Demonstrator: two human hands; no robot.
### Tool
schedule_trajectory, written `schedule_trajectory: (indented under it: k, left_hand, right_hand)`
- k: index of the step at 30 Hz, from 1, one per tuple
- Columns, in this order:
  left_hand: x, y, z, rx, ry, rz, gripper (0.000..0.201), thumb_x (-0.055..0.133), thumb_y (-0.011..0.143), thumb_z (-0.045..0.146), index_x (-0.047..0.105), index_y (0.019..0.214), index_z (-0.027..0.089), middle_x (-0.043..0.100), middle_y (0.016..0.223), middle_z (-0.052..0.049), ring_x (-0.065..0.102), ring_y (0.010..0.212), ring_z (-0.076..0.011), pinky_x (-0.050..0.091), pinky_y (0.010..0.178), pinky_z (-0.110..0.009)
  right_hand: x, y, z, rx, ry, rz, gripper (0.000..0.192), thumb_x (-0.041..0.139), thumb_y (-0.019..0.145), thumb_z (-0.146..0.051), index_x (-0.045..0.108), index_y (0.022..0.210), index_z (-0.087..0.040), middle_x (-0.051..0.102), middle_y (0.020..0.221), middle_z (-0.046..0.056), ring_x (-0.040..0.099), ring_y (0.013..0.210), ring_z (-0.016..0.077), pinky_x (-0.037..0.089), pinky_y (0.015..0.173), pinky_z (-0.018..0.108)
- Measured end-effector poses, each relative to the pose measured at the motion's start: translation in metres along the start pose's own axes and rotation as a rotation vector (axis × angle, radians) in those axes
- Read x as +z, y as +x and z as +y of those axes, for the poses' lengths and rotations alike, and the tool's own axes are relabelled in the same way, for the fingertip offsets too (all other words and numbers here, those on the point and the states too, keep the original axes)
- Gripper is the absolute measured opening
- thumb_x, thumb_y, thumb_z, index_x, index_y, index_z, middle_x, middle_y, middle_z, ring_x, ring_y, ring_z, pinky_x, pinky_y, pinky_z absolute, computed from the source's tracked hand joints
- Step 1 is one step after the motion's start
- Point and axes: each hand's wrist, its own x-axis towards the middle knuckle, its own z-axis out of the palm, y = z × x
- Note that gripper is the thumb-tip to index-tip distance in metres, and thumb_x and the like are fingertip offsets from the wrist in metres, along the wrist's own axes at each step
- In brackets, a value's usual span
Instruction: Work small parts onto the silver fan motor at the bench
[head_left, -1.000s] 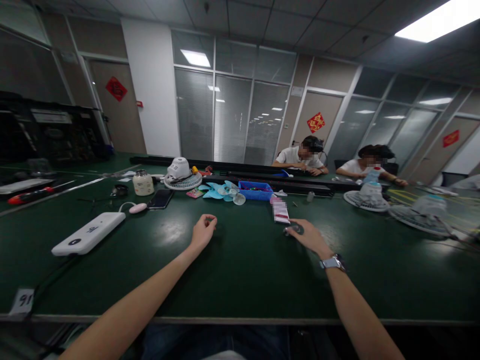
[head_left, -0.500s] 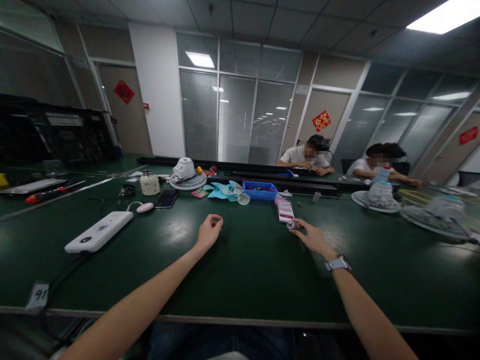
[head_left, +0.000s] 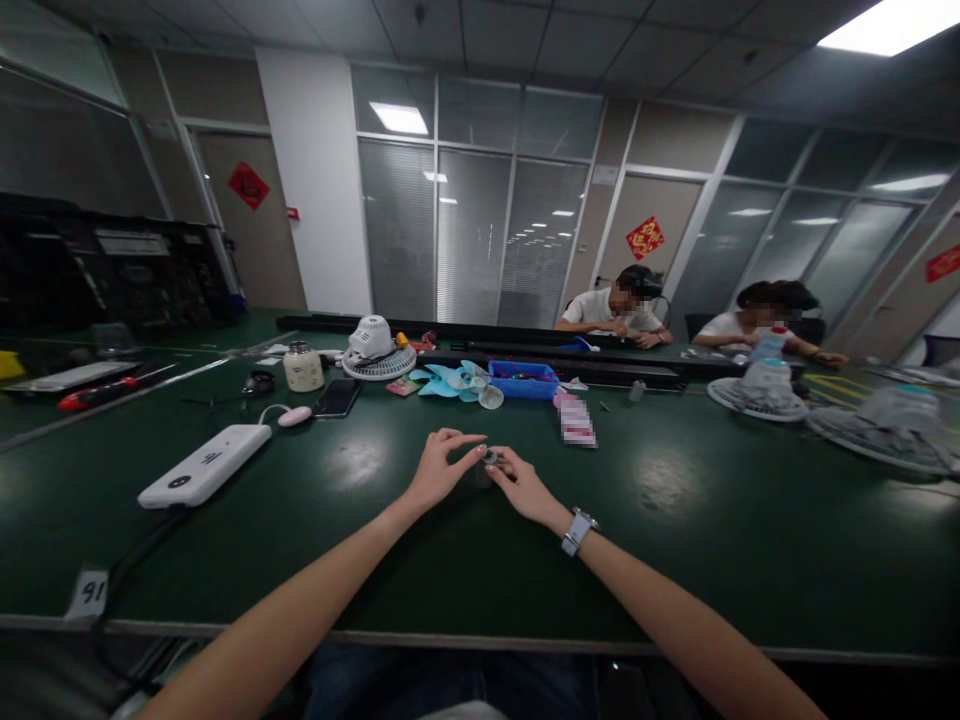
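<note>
My right hand (head_left: 525, 485) pinches a small round silvery part (head_left: 490, 457), which looks like a small motor, between thumb and fingers above the green table. Coming in from the other side, my left hand (head_left: 442, 468) has its index finger stretched out over the part. Its thumb tip is at the part's left edge; whether it presses on it I cannot tell. Beyond the hands lie pale blue fan blades (head_left: 448, 382) and a blue tray (head_left: 523, 379) of small items. A phone with a lit, blurred screen (head_left: 576, 420) lies to the right.
A white power strip (head_left: 206, 465), a dark phone (head_left: 337, 397), a cream jar (head_left: 302, 368) and a white fan housing (head_left: 373, 345) stand to the left. Bagged fan parts (head_left: 765, 385) sit at right. Two people sit across the green table (head_left: 712, 560).
My right hand has carried the small motor left, from beside the lit phone to in front of me. My left hand has moved right to meet it, its index finger now extended.
</note>
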Motion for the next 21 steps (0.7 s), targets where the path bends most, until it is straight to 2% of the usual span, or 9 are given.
schedule_trajectory:
  k: [3, 8, 11, 14, 15, 18, 21]
  left_hand:
    - [0.002, 0.002, 0.000, 0.033, 0.066, -0.029, 0.027, 0.063, 0.084, 0.048, 0.076, 0.102, 0.032, 0.061, 0.102, -0.005, 0.052, 0.103, -0.0241, 0.039, 0.094, -0.038]
    - [0.009, 0.007, 0.005, -0.026, 0.061, -0.065, 0.026, 0.065, 0.082, 0.047, 0.077, 0.097, 0.029, 0.064, 0.103, -0.006, 0.051, 0.106, -0.0261, 0.039, 0.095, -0.040]
    - [0.010, 0.011, 0.004, -0.037, -0.002, -0.023, 0.026, 0.063, 0.084, 0.046, 0.077, 0.095, 0.027, 0.066, 0.102, -0.006, 0.053, 0.105, -0.0258, 0.040, 0.093, -0.038]
    - [0.003, 0.011, -0.008, -0.049, -0.020, 0.036, 0.027, 0.062, 0.084, 0.046, 0.076, 0.098, 0.027, 0.067, 0.100, -0.006, 0.055, 0.101, -0.0249, 0.041, 0.090, -0.037]
    - [-0.001, 0.010, -0.015, -0.055, 0.005, 0.022, 0.027, 0.063, 0.083, 0.046, 0.077, 0.097, 0.028, 0.067, 0.098, -0.006, 0.055, 0.100, -0.0249, 0.041, 0.090, -0.037]
    - [-0.009, 0.004, -0.034, -0.085, 0.122, -0.125, 0.023, 0.067, 0.079, 0.048, 0.078, 0.091, 0.032, 0.068, 0.090, -0.005, 0.056, 0.095, -0.0251, 0.039, 0.090, -0.038]
    - [-0.008, 0.001, -0.042, -0.137, 0.187, -0.212, 0.022, 0.069, 0.075, 0.050, 0.079, 0.089, 0.034, 0.070, 0.089, -0.005, 0.056, 0.094, -0.0259, 0.037, 0.091, -0.040]
  right_hand:
    - [-0.001, -0.006, -0.007, -0.007, -0.048, -0.023, 0.033, 0.056, 0.090, -0.033, 0.051, 0.122, -0.026, 0.071, 0.101, 0.001, 0.068, 0.098, 0.0180, 0.051, 0.091, 0.037]
    - [-0.002, -0.007, -0.011, -0.016, -0.135, -0.010, 0.040, 0.064, 0.085, -0.033, 0.053, 0.123, -0.027, 0.069, 0.108, 0.001, 0.066, 0.101, 0.0194, 0.050, 0.091, 0.038]
    - [-0.001, -0.007, -0.012, -0.013, -0.166, 0.033, 0.037, 0.066, 0.083, -0.034, 0.058, 0.118, -0.025, 0.068, 0.111, 0.003, 0.064, 0.105, 0.0201, 0.049, 0.094, 0.039]
    - [-0.002, -0.007, -0.014, 0.014, -0.178, 0.066, 0.036, 0.069, 0.081, -0.035, 0.061, 0.114, -0.024, 0.069, 0.111, 0.004, 0.063, 0.105, 0.0204, 0.048, 0.095, 0.039]
    - [-0.003, -0.007, -0.014, 0.021, -0.178, 0.071, 0.036, 0.069, 0.080, -0.035, 0.061, 0.114, -0.023, 0.069, 0.111, 0.004, 0.063, 0.104, 0.0203, 0.049, 0.094, 0.038]
    - [-0.003, -0.007, -0.013, 0.026, -0.186, 0.085, 0.037, 0.070, 0.080, -0.036, 0.062, 0.112, -0.021, 0.069, 0.111, 0.005, 0.064, 0.103, 0.0205, 0.049, 0.093, 0.038]
    - [-0.002, -0.007, -0.013, 0.025, -0.189, 0.090, 0.037, 0.070, 0.079, -0.036, 0.062, 0.112, -0.022, 0.069, 0.112, 0.005, 0.064, 0.104, 0.0209, 0.049, 0.094, 0.039]
